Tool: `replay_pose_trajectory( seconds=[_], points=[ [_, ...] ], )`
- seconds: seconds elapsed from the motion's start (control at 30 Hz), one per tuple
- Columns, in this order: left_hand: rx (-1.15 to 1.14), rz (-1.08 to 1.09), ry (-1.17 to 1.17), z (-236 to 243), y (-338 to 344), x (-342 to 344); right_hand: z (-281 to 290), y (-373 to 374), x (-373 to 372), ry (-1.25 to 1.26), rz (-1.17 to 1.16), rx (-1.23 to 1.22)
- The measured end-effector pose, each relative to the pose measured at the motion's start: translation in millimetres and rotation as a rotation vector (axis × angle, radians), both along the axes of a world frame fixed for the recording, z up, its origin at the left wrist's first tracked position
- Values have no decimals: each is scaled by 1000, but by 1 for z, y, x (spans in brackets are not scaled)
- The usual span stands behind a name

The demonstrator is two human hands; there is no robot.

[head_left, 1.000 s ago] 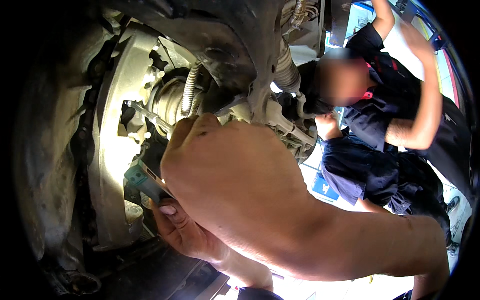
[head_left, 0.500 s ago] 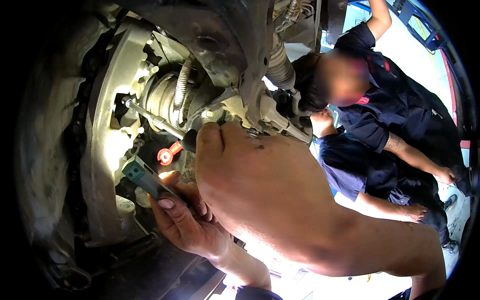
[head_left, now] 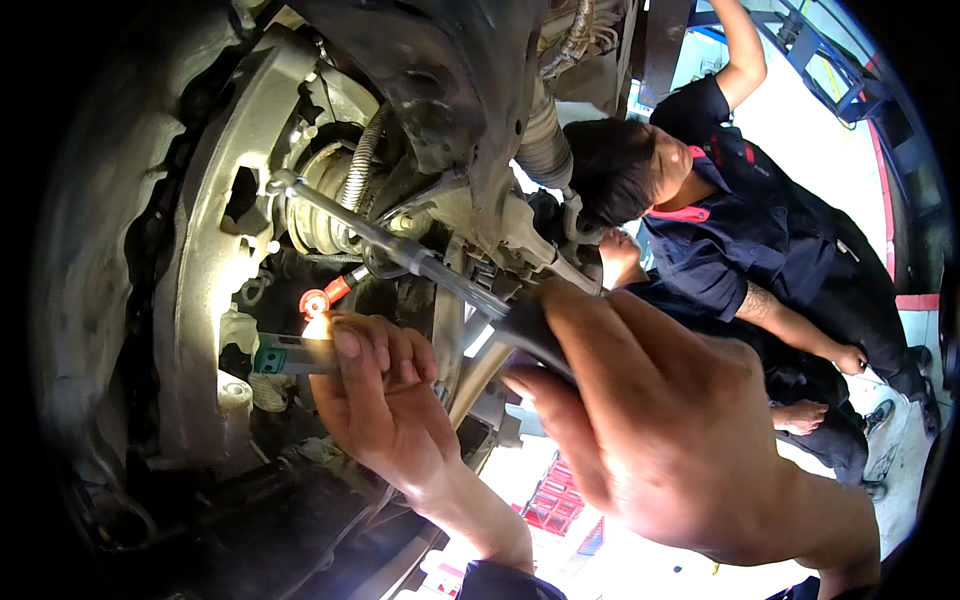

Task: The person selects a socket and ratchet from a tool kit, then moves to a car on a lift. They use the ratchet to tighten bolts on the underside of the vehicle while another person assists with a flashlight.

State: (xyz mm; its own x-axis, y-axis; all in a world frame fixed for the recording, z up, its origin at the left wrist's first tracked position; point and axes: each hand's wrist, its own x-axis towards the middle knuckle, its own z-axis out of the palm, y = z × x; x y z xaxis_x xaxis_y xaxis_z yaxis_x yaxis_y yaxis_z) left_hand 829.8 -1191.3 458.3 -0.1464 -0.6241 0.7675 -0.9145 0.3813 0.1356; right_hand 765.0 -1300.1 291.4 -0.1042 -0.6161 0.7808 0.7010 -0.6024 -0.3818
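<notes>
My right hand is wrapped round the black handle of a long chrome ratchet wrench. The wrench slants up to the left, and its round head is beside a square opening in a light metal bracket. Whether the head touches the bracket, I cannot tell. Below the shaft, my left hand grips a slim work light with a green end between thumb and fingers. Its glow falls on the bracket. Just above those fingers is a red ring-shaped part on a dark stem.
A ribbed flexible conduit runs beside a round metal part. Dark metal arms and a ribbed boot are overhead. Two people in dark work clothes are at the right. A red rack shows at the bottom.
My right hand has moved right and down, drawing the wrench head out of the bracket's opening. The work light has swung to nearly level, and the near person's head has turned.
</notes>
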Motion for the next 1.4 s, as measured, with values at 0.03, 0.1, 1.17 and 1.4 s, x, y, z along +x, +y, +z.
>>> replay_pose_trajectory(
  seconds=[0.03,0.1,1.17,1.4],
  points=[
    [34,16,19,4,-1,1,-6,1,0,-109,-27,20],
    [0,58,44,4,-5,1,-20,6,-4,-58,-25,16],
    [116,-240,551,-81,-71,34,-177,10,-20,247,322,56],
    [-159,178,164,-108,-76,54,-212,1,-17,398,430,72]
  ],
)
